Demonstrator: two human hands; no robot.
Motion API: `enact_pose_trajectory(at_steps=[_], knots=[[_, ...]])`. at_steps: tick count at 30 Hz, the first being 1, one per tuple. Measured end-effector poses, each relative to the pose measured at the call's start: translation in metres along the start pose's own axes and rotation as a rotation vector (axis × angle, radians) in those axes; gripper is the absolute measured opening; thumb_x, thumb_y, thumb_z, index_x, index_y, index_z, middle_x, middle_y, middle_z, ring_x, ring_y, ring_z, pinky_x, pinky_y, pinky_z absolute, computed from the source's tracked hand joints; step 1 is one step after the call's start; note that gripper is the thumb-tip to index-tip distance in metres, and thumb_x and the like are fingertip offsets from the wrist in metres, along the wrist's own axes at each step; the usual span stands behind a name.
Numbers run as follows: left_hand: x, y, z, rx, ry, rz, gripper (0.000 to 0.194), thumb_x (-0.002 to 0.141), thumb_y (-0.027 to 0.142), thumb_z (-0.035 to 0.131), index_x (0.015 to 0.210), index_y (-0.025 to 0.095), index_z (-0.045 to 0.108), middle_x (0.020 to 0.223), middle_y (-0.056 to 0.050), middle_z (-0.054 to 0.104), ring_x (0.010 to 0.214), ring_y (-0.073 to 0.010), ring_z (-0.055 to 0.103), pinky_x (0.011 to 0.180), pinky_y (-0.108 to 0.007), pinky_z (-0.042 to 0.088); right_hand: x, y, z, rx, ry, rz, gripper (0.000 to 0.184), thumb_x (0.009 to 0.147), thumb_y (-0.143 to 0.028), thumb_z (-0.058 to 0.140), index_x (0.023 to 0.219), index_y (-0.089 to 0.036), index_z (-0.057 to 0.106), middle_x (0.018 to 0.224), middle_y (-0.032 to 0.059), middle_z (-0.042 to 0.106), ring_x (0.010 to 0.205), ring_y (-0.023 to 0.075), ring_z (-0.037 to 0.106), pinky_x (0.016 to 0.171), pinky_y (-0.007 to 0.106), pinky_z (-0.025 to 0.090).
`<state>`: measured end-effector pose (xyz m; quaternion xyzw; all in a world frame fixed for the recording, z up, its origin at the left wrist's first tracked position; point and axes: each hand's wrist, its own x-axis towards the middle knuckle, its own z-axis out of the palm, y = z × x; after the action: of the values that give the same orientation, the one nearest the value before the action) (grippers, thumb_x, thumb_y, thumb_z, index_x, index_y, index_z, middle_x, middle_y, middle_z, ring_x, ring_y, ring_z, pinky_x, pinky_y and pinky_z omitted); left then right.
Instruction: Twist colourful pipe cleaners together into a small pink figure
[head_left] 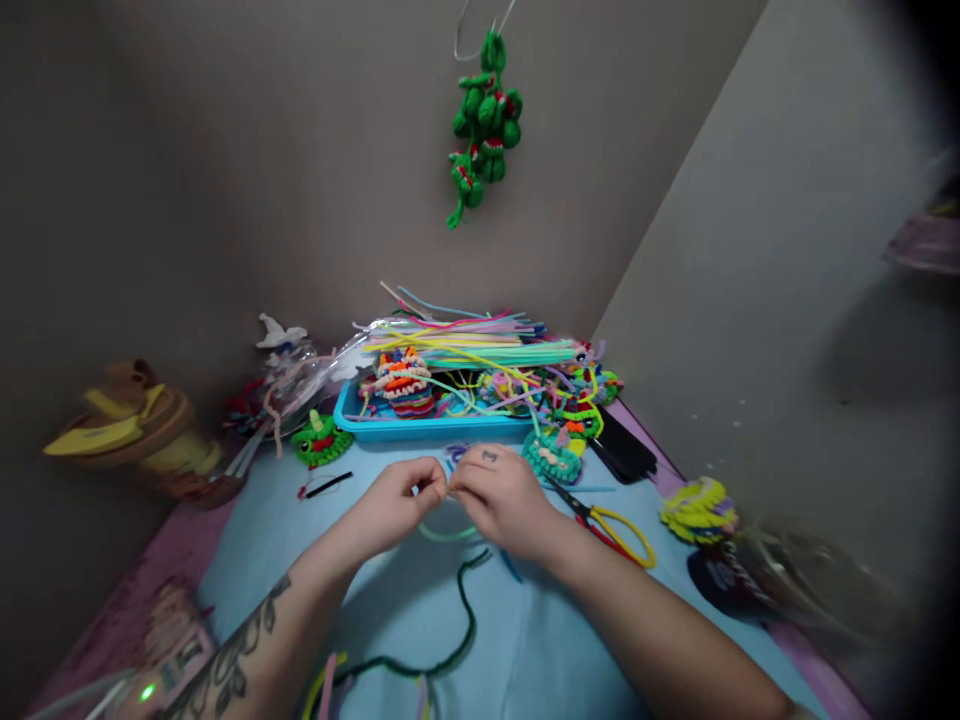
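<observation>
The fingers point(430, 484) of the left hand point(397, 502) are pinched against the thumb, and those of the right hand point(504, 495) are bunched nearly closed, both meeting at a pale green stem point(448, 537). The gripped part is mostly hidden, so which end each hand has cannot be told. The visible part of the stem lies just on the near side of the hands, at the middle of the desk; its long axis runs left to right in a shallow curve bowed toward the near side, and its ends pass out of sight by the hands.

Nearer, a dark green stem point(471, 620) winds away to the near left. To the right, scissors point(600, 525) point their blades far left, handles near right. A black rod point(328, 485) and a green fuzzy figure point(321, 440) lie to the left; a yellow fuzzy piece point(697, 510) sits to the right.

At the far side, a blue tray point(442, 430) holds coloured fuzzy pieces, with a bundle of straight stems point(480, 345) across it. Light blue sheeting point(559, 630) covers much of the pink-edged desk point(142, 590). Green ornaments point(487, 120) hang before the grey wall point(300, 150).
</observation>
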<state>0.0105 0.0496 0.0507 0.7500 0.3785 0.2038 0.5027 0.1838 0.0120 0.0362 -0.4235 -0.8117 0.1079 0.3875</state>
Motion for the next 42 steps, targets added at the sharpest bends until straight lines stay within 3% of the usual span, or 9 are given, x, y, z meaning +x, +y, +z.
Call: enact_pose_trajectory(at_steps=[3,9,14,18,26,33,36,39,42], knots=[[0.000,-0.001,-0.003,-0.009,0.021,-0.006,0.025,0.079,0.039,0.052,0.066,0.018,0.050,0.063,0.003,0.047,0.062,-0.0132,0.043,0.058,-0.024,0.034,0.002,0.003,0.000,0.042,0.019,0.053,0.015,0.081,-0.013,0.056,0.072,-0.019,0.066,0.073,0.0038,0.066,0.074,0.0165,0.056,0.072,0.030,0.041],[-0.017,0.009,-0.037,0.027,0.333,0.032,0.033,0.081,0.043,0.053,0.105,0.019,0.057,0.104,-0.006,0.061,0.084,-0.0187,0.057,0.073,-0.029,0.045,0.010,0.027,0.000,0.633,0.094,0.699,0.012,0.066,-0.028,0.067,0.065,-0.017,0.063,0.060,-0.0010,0.059,0.057,0.0117,0.051,0.056,0.025,0.040],[-0.051,0.010,-0.060,0.046,0.408,-0.055,0.037,0.074,0.049,0.063,0.096,0.019,0.064,0.090,-0.005,0.065,0.077,-0.0192,0.059,0.067,-0.028,0.047,0.011,0.030,0.001,0.777,0.065,0.752,0.020,0.062,-0.035,0.066,0.065,-0.018,0.055,0.049,-0.0063,0.048,0.040,0.0069,0.038,0.039,0.021,0.029],[-0.071,0.001,-0.047,0.084,0.478,-0.164,0.038,0.068,0.052,0.067,0.085,0.018,0.070,0.085,-0.007,0.070,0.078,-0.0221,0.061,0.066,-0.029,0.047,0.010,0.019,0.002,0.834,0.017,0.734,0.023,0.061,-0.037,0.066,0.067,-0.018,0.054,0.051,-0.0061,0.049,0.040,0.0071,0.042,0.036,0.020,0.029],[-0.065,0.018,-0.006,0.126,0.391,-0.091,0.031,0.076,0.045,0.060,0.078,0.017,0.072,0.081,-0.006,0.072,0.076,-0.0208,0.062,0.066,-0.028,0.045,0.006,-0.006,0.000,0.800,-0.104,0.586,0.019,0.065,-0.034,0.064,0.068,-0.017,0.058,0.056,-0.0033,0.056,0.044,0.0068,0.041,0.043,0.020,0.032],[-0.071,0.020,-0.011,-0.101,0.576,-0.186,0.025,0.065,0.041,0.068,0.063,0.017,0.068,0.059,-0.003,0.066,0.060,-0.0162,0.056,0.059,-0.025,0.041,0.000,-0.020,-0.007,0.576,-0.035,0.437,0.016,0.071,-0.022,0.061,0.085,-0.017,0.063,0.080,0.0014,0.062,0.060,0.0110,0.049,0.059,0.025,0.041],[-0.080,0.011,-0.019,-0.176,0.777,-0.190,0.021,0.064,0.038,0.069,0.063,0.017,0.066,0.062,-0.002,0.065,0.062,-0.0153,0.055,0.058,-0.024,0.039,-0.012,-0.050,-0.014,0.291,0.076,0.155,0.024,0.078,-0.023,0.061,0.101,-0.017,0.061,0.097,0.0069,0.061,0.072,0.0146,0.053,0.068,0.030,0.043],[-0.091,0.000,-0.033,-0.225,0.957,-0.198,0.023,0.068,0.041,0.064,0.068,0.018,0.061,0.062,0.001,0.060,0.060,-0.0125,0.051,0.057,-0.023,0.036,-0.036,-0.089,-0.013,0.187,-0.200,-0.228,0.018,0.090,-0.025,0.050,0.079,-0.019,0.063,0.073,0.0028,0.062,0.071,0.0151,0.056,0.068,0.027,0.043],[-0.102,-0.007,-0.046,-0.292,1.046,-0.222,0.028,0.065,0.043,0.067,0.075,0.018,0.061,0.064,0.002,0.060,0.059,-0.0115,0.051,0.056,-0.022,0.035,-0.063,-0.120,0.004,-0.018,-0.442,-0.463,0.030,0.084,-0.040,0.061,0.109,-0.023,0.060,0.090,0.0067,0.067,0.076,0.0196,0.059,0.063,0.029,0.044]])
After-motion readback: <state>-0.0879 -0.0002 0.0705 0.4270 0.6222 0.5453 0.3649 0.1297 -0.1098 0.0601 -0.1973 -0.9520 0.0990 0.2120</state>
